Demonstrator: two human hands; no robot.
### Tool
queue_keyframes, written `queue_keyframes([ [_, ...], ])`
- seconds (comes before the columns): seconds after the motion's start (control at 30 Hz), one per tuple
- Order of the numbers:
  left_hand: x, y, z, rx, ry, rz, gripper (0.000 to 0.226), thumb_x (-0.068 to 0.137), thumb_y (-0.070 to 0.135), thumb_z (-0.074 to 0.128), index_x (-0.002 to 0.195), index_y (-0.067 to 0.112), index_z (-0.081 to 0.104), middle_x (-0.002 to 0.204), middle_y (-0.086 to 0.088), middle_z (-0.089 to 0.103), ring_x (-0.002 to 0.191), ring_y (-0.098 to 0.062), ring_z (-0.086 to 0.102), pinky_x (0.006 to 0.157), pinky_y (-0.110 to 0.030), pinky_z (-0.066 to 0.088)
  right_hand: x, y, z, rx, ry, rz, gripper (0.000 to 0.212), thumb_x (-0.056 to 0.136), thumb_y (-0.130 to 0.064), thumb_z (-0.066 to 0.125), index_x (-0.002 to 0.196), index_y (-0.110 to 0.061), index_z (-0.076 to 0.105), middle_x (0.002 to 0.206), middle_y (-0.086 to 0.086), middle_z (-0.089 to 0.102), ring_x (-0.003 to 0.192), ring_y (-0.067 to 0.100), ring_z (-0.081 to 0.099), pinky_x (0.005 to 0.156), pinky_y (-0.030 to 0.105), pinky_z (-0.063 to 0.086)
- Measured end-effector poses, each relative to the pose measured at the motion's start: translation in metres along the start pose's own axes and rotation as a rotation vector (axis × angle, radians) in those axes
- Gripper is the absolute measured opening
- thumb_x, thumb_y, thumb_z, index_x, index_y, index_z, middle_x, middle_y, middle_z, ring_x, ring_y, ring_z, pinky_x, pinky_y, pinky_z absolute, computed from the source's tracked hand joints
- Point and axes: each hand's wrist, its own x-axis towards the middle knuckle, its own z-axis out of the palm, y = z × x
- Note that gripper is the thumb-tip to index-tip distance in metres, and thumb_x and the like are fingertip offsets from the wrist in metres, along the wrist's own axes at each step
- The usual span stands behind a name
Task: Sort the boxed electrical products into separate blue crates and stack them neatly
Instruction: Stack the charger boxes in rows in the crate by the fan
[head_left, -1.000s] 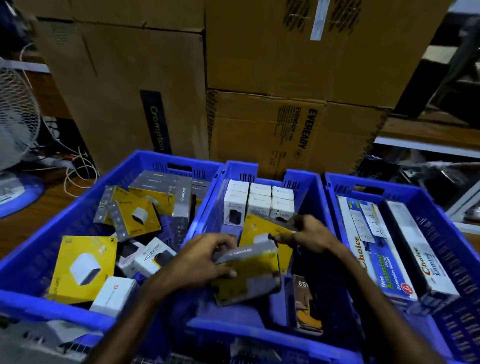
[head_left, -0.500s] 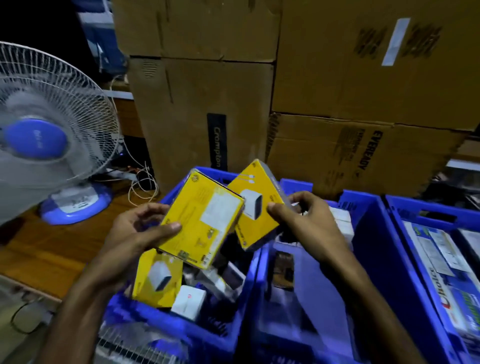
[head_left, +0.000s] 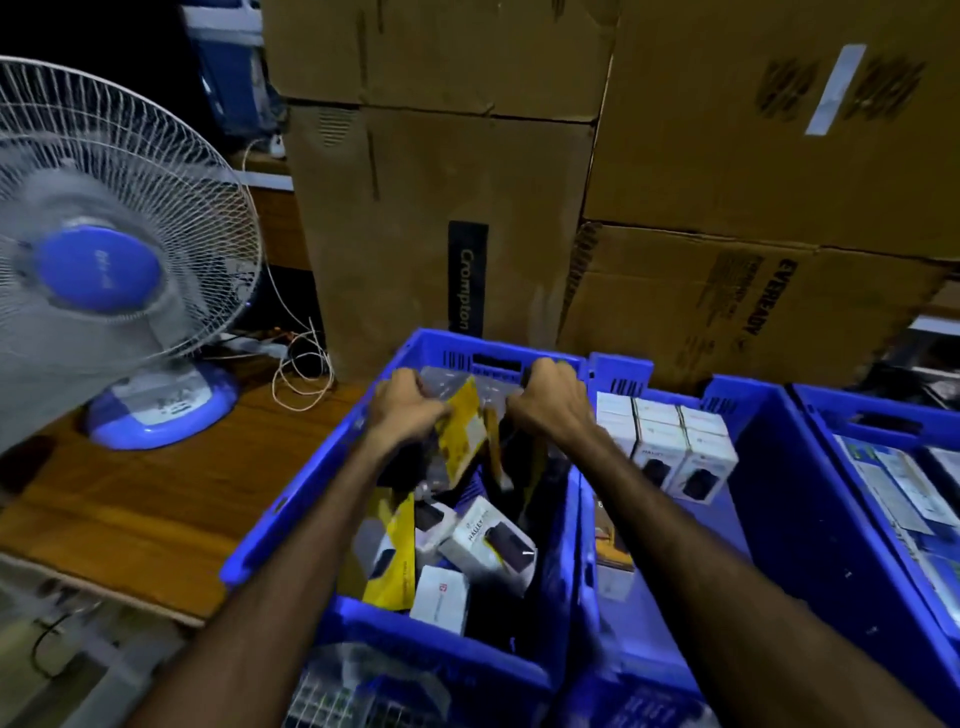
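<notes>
Hands deep in the left blue crate (head_left: 291, 525): my left hand (head_left: 410, 410) grips a yellow box (head_left: 464, 431), and my right hand (head_left: 550, 405) is closed on something dark I cannot make out through the blur. Loose yellow and white boxes (head_left: 485, 540) lie jumbled below. In the middle crate (head_left: 769, 519) white boxes stand in neat rows (head_left: 670, 447). A fan (head_left: 109, 260) sits on the desk (head_left: 130, 509).

**Crates in a row before the cartons**

The left crate (head_left: 291, 512) sits on the table (head_left: 130, 499), loose boxes (head_left: 485, 538) jumbled in it. Right of it stands the middle crate (head_left: 779, 519) with stacked boxes (head_left: 665, 447); left of it, the fan (head_left: 104, 270); behind it, cartons (head_left: 441, 208).
</notes>
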Motion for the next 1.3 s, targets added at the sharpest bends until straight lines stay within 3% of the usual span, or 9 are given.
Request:
queue_keyframes([
  [0.17,-0.007,-0.006,0.021,0.023,0.011,0.087,0.043,0.08,0.029,0.08,0.12,0.018,0.066,0.124,-0.009,0.068,0.12,-0.031,0.061,0.095,-0.039,0.052,-0.015,0.012,0.013,-0.013,-0.023,-0.114,0.041,0.086,-0.031,0.064,0.123,-0.015,0.068,0.128,0.015,0.055,0.122,0.038,0.057,0.1,0.044,0.05],
  [0.3,-0.021,-0.036,0.008,0.058,0.002,0.195,0.036,0.083,0.038,0.08,0.113,0.022,0.067,0.102,-0.004,0.072,0.099,-0.025,0.068,0.083,-0.039,0.055,-0.051,0.025,0.026,-0.088,-0.017,-0.346,0.027,0.092,-0.022,0.059,0.117,-0.017,0.068,0.12,0.006,0.059,0.107,0.029,0.063,0.09,0.046,0.055],
  [0.4,-0.04,-0.061,-0.008,0.122,-0.089,0.274,0.016,0.083,0.031,0.08,0.092,0.026,0.067,0.079,0.006,0.07,0.079,-0.014,0.069,0.073,-0.04,0.059,-0.075,0.038,0.047,-0.174,-0.229,-0.387,0.012,0.095,-0.027,0.062,0.104,-0.02,0.066,0.111,0.005,0.061,0.1,0.028,0.065,0.087,0.048,0.057],
  [0.47,-0.055,-0.07,-0.016,0.192,-0.239,0.353,0.015,0.082,0.03,0.082,0.089,0.028,0.069,0.081,0.01,0.07,0.079,-0.008,0.068,0.07,-0.036,0.059,-0.082,0.045,0.058,-0.34,-0.415,-0.378,0.027,0.097,-0.028,0.064,0.121,-0.016,0.062,0.118,0.014,0.06,0.108,0.038,0.064,0.093,0.052,0.054],
  [0.6,-0.078,-0.069,-0.003,0.405,-0.503,0.492,0.017,0.082,0.015,0.08,0.095,0.022,0.072,0.088,0.006,0.069,0.081,-0.012,0.065,0.068,-0.035,0.057,-0.082,0.038,0.076,-0.525,-0.529,-0.376,0.053,0.102,-0.016,0.055,0.15,-0.003,0.037,0.133,0.029,0.053,0.121,0.051,0.058,0.098,0.059,0.05],
  [0.8,-0.074,-0.058,0.028,0.94,-0.523,0.84,0.023,0.087,0.019,0.071,0.109,0.019,0.064,0.118,-0.007,0.064,0.105,-0.032,0.062,0.068,-0.039,0.046,-0.071,0.032,0.109,-0.636,-0.648,-0.294,0.04,0.106,-0.016,0.047,0.145,-0.01,0.049,0.145,0.024,0.048,0.131,0.045,0.053,0.1,0.056,0.048],
  [0.93,-0.065,-0.058,0.039,1.177,-0.512,0.915,0.04,0.086,0.028,0.076,0.123,0.02,0.061,0.126,-0.006,0.064,0.114,-0.032,0.063,0.083,-0.046,0.055,-0.075,0.034,0.124,-0.698,-0.579,-0.222,0.053,0.106,-0.023,0.047,0.155,-0.014,0.028,0.15,0.022,0.043,0.132,0.042,0.051,0.097,0.054,0.044],
  [1.2,-0.06,-0.057,0.054,1.292,-0.459,0.909,0.036,0.095,0.02,0.064,0.13,0.014,0.059,0.133,-0.011,0.062,0.121,-0.033,0.061,0.089,-0.044,0.05,-0.073,0.04,0.134,-0.69,-0.491,-0.204,0.039,0.107,-0.02,0.04,0.146,-0.013,0.035,0.137,0.02,0.06,0.124,0.039,0.061,0.09,0.047,0.045],
  [1.3,-0.053,-0.058,0.047,1.252,-0.525,0.95,0.047,0.084,0.024,0.078,0.126,0.016,0.059,0.127,-0.008,0.064,0.113,-0.031,0.065,0.085,-0.045,0.055,-0.07,0.044,0.128,-0.648,-0.497,-0.23,0.038,0.109,-0.027,0.038,0.144,-0.012,0.036,0.137,0.023,0.059,0.124,0.043,0.06,0.092,0.052,0.046],
])
